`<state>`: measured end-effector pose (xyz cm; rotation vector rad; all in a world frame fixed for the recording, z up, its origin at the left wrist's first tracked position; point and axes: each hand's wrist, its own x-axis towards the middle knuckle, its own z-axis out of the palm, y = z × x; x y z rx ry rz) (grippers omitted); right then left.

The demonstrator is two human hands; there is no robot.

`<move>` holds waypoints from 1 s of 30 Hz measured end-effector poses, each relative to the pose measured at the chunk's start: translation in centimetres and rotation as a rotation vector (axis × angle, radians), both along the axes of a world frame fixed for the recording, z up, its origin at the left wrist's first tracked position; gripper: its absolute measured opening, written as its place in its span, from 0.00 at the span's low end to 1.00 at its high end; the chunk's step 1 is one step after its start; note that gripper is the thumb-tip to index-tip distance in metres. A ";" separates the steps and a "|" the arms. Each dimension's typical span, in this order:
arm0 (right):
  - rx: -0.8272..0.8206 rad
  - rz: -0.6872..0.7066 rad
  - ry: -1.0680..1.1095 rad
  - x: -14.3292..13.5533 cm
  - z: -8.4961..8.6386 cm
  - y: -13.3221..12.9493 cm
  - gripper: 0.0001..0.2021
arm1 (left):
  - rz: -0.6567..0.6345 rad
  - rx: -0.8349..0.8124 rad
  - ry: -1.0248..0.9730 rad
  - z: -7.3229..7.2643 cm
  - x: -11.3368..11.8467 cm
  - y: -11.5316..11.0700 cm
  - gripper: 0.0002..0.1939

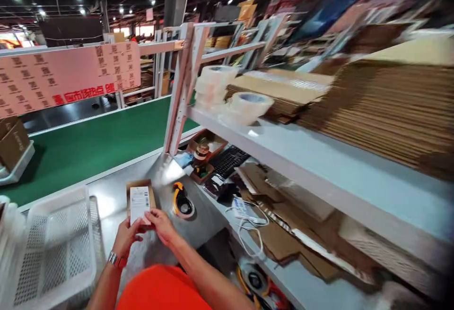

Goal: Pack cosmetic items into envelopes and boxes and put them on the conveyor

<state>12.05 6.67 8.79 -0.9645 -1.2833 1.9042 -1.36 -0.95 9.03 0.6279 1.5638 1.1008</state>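
Note:
A small brown cardboard box [153,195] with a white printed label [139,200] is held between my two hands over the metal bench. My left hand [126,236] grips its lower left corner, with a metal watch band on the wrist. My right hand [161,225] closes on the lower right edge, its thumb on or beside the label. Just right of the box, a yellow and black tape dispenser [183,202] lies on the steel bench top [209,206].
White perforated baskets [58,248] stand at the left. Behind the bench runs a green conveyor belt [95,137], carrying a box in a white tray [21,163]. The shelf [301,149] on the right holds tape rolls [250,107] and flattened cardboard [386,111]; a keyboard [230,160] lies beneath.

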 end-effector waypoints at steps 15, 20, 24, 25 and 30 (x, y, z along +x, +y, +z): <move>-0.353 -0.047 0.146 4.1 -0.7 -1.9 0.25 | 0.320 0.085 -0.234 -1.1 2.5 0.3 0.31; -0.306 -0.055 0.123 4.3 -0.5 -1.5 0.25 | 0.323 0.061 -0.248 -1.3 2.9 0.5 0.25; -0.318 -0.055 0.124 4.4 -0.6 -1.3 0.25 | 0.326 0.048 -0.268 -1.2 3.2 0.7 0.22; -0.324 -0.049 0.127 4.4 -0.5 -1.2 0.25 | 0.330 0.046 -0.266 -1.2 3.2 0.8 0.21; -0.318 -0.053 0.120 4.4 -0.4 -1.1 0.25 | 0.344 0.054 -0.275 -1.1 3.3 1.0 0.22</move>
